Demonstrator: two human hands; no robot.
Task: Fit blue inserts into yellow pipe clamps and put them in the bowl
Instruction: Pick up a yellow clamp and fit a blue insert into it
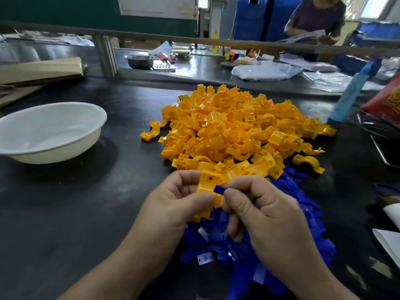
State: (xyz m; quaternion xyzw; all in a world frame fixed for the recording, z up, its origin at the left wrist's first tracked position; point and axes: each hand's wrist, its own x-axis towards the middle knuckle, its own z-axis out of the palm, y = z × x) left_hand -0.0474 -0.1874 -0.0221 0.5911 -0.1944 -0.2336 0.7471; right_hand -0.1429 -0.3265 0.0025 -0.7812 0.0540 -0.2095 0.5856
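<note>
My left hand (173, 200) grips a yellow pipe clamp (208, 185) above the near edge of the piles. My right hand (262, 211) pinches a small blue insert (219, 189) against the clamp's inner side. A big heap of yellow clamps (236, 128) lies on the dark table behind my hands. Under and to the right of my hands spreads a pile of blue inserts (303, 204). A white bowl (52, 118) stands at the left, and I see nothing inside it.
Cardboard sheets (41, 70) lie at the back left. A blue bottle (350, 92) stands at the right, beside a red bag (385, 98). Behind a rail is a second bench with a metal bowl (140, 61) and plastic bags (266, 71); a person (316, 20) works there.
</note>
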